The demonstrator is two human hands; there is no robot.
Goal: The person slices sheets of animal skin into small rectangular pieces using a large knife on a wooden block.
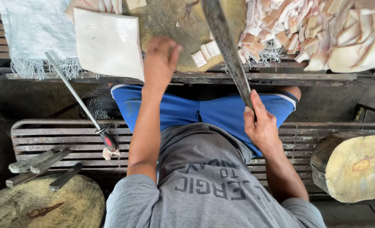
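Right hand (261,126) grips knife (227,46), blade angled ahead over block (170,21) for chopping. Left hand (160,59) loosely curled, empty, beside cut pieces (206,52), steadying.

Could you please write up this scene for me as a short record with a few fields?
Left hand: left hand raised over the round chopping block, holding nothing visible
Right hand: right hand grips a long knife, blade pointing away
On block: small cut pieces
Right of block: pile of cut strips
Left of block: white slab, sharpening steel
Bench: spare knives
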